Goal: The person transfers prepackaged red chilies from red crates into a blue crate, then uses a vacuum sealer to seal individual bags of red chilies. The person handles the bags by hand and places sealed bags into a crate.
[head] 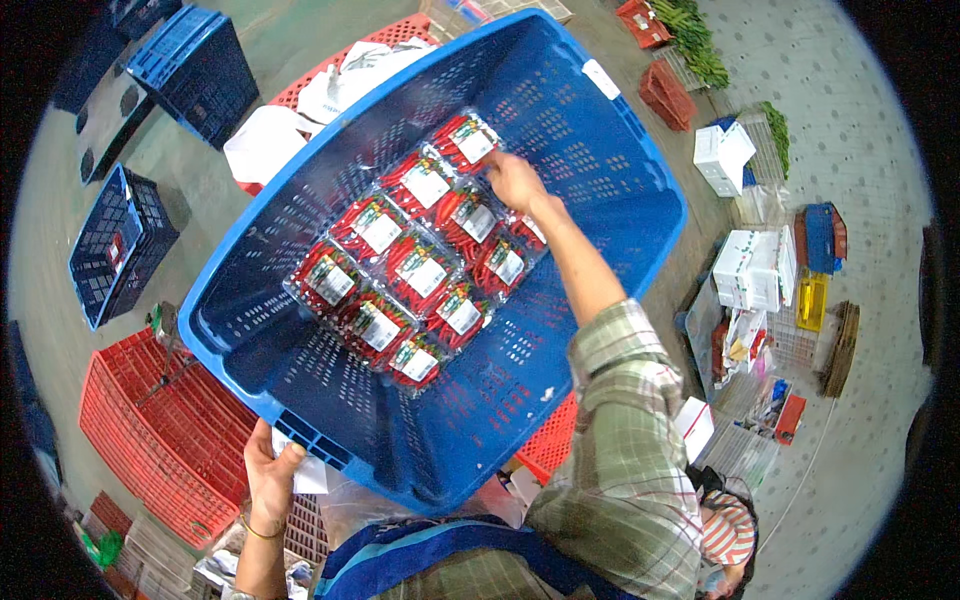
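Observation:
A large blue perforated plastic crate [480, 420] lies before me, tilted. Rows of clear packs of red chili peppers [421, 276], each with a white label bearing writing, rest inside it. My right hand [516, 182] reaches into the crate, its fingers at the near right corner of the uppermost chili pack [465, 139]; the fingertips are partly hidden, so a firm grip cannot be told. My left hand [271, 466] grips the crate's lower left rim, thumb on the outside by a white paper label [309, 474].
Red plastic crates [161, 442] stand at the lower left, blue crates [191, 79] at the upper left. White foam boxes [754, 270], leafy greens [694, 41] and a yellow crate [811, 300] are on the right. A person in a striped top [727, 529] is at the lower right.

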### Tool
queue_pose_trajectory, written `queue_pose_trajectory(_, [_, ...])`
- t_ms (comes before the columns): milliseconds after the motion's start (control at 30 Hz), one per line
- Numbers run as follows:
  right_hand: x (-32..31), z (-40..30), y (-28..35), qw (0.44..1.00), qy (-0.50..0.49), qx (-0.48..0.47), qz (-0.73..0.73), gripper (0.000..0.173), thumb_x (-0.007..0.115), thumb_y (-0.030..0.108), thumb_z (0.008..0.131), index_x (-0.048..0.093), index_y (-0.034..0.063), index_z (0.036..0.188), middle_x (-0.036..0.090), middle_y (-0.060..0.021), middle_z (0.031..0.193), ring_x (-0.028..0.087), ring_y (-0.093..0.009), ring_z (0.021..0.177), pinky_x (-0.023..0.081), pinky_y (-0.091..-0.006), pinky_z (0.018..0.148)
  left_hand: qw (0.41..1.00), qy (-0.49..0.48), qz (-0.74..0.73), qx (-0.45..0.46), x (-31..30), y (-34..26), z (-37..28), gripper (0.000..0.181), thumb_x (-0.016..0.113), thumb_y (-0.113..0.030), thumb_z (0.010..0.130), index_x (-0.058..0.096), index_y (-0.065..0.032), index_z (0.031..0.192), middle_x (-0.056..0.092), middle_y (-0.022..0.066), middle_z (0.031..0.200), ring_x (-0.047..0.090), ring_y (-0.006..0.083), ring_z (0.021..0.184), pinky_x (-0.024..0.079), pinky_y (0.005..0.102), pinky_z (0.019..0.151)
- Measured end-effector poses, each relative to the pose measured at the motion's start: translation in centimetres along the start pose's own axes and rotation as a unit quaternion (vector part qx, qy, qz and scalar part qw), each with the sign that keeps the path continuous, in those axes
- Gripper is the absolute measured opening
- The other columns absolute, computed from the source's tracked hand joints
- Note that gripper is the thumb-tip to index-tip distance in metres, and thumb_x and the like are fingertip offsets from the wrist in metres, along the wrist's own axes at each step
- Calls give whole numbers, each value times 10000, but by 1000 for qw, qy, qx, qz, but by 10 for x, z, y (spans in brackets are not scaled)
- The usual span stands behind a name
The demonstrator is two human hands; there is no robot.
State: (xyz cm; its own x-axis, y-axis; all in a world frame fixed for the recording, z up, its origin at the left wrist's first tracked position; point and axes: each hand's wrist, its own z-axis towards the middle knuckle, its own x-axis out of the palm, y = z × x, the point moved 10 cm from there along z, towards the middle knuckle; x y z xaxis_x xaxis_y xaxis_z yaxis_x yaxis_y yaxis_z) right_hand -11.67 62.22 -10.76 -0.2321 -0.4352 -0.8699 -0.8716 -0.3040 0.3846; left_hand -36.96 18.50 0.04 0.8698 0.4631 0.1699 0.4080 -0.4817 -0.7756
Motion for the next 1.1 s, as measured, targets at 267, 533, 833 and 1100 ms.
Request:
queue_pose_trajectory(267, [-241, -177, -4, 865, -376, -90, 319, 223, 537, 94, 928, 609, 16, 1125, 652, -81, 1041, 626, -154, 951, 486, -276, 847, 1000, -22, -16, 15, -2, 3, -9, 428, 714, -109, 806, 521, -15, 1177, 631, 11, 1027, 584, 97, 875, 472, 246, 797])
queue_pose_trajectory(533, [-14, -424, -455, 760, -481, 271, 342, 293, 550, 162, 891, 559, 22, 1148, 574, -30, 918, 521, -131, 757, 459, -272, 662, 996, -20, 87, 22, 1, -6, -13, 380, 648, -121, 854, 523, -11, 1196, 639, 28, 1014, 613, 123, 832, 499, 257, 719])
queue_pose_trajectory(833, [119, -480, -422, 671, -275, 494, 480, 460, 485, 300, 907, 484, -11, 1246, 614, -178, 1031, 589, -307, 965, 458, -398, 843, 995, -12, 101, 16, -18, 4, -12, 339, 630, -187, 890, 556, -12, 1171, 664, 42, 1002, 634, 137, 811, 521, 269, 713])
queue_pose_trajectory(1100, [164, -459, -469, 694, -248, 527, 423, 274, 602, 188, 859, 627, -17, 1039, 651, -143, 975, 613, -239, 860, 490, -397, 728, 993, -1, 119, 14, -10, -1, -8, 352, 623, -191, 896, 547, -11, 1189, 667, 51, 1027, 647, 142, 818, 531, 266, 710])
